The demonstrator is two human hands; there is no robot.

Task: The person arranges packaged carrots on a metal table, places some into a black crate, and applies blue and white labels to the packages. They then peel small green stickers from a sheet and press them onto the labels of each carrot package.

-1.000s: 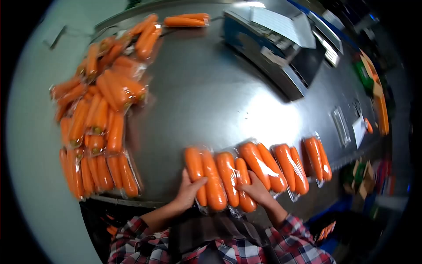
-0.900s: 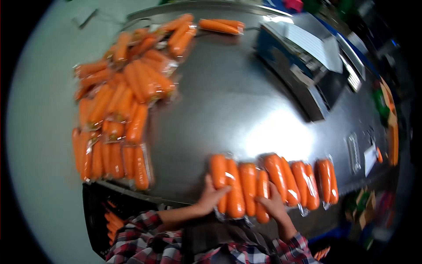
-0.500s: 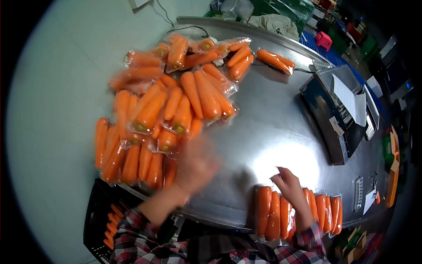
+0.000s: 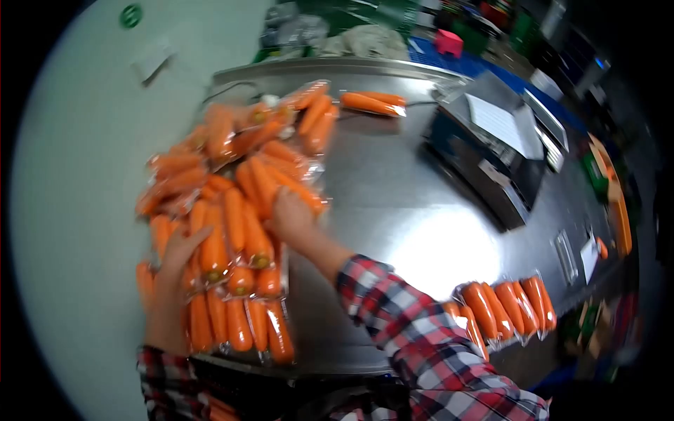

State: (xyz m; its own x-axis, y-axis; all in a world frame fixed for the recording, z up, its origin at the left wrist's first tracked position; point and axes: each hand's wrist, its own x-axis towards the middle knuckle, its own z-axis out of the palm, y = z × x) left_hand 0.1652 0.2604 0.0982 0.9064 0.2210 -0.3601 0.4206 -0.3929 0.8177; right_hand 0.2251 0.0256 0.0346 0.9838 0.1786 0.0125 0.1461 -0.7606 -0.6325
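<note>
A heap of clear bags of carrots (image 4: 235, 228) covers the left part of the steel table. My left hand (image 4: 177, 263) is at the heap's left side, thumb and fingers apart, against the bagged carrots. On the heap's right side my right hand (image 4: 289, 216) bends its fingers over the edge of a bag of carrots (image 4: 263, 186); its fingertips are partly hidden. A row of bagged carrots (image 4: 498, 309) lies at the table's front right, partly behind my right sleeve. One more bag of carrots (image 4: 373, 103) lies apart near the back edge.
On the right of the steel table (image 4: 379, 231) stands a dark machine (image 4: 484, 161) with white paper on it. A pale wall (image 4: 77, 210) borders the left side. Beyond the back edge are crumpled cloth (image 4: 365, 42) and a pink stool (image 4: 448, 43).
My right hand has left the front-right row and reached across to the heap. My left hand has moved to the heap's left side. The view has shifted.
</note>
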